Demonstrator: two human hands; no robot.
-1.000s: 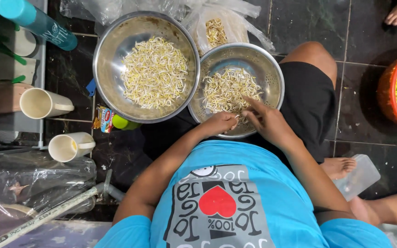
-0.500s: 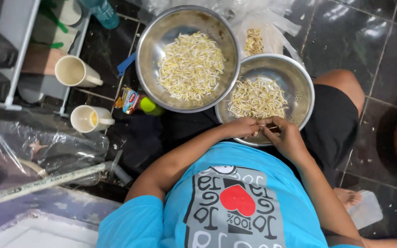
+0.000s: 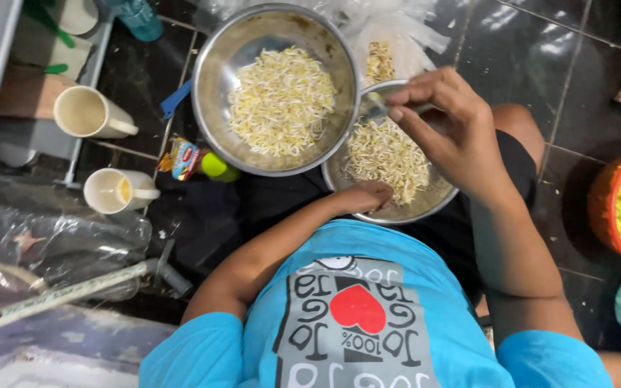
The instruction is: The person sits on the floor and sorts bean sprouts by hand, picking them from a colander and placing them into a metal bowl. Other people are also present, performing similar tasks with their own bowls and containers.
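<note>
- Two steel bowls sit in front of us on the dark tiled floor (image 3: 512, 43), and both hold bean sprouts.
- Our right hand (image 3: 443, 122) is lifted above the smaller bowl (image 3: 436, 205). Its fingers (image 3: 397, 113) are pinched together on one thin bean sprout (image 3: 376, 108), right where the two bowls meet.
- Our left hand (image 3: 362, 197) rests low in the smaller bowl. Its fingers are curled down into the sprouts, so we cannot tell if they hold any.
- The bigger bowl (image 3: 217, 79) holds its own heap of sprouts (image 3: 282, 100) in the middle.
- We think the step in hand is cleaning sprouts one by one, taking them from the smaller bowl and sorting them.
- We think the next move needs a gentle pinch, because a sprout is thin and snaps easily. It also needs a short reach over the rim, so the sprout lands in a bowl and not on the floor.
- Two cream mugs (image 3: 91, 113) lie near the bigger bowl, and an orange tub (image 3: 601, 208) of yellow-green bits stands well apart on our right.
</note>
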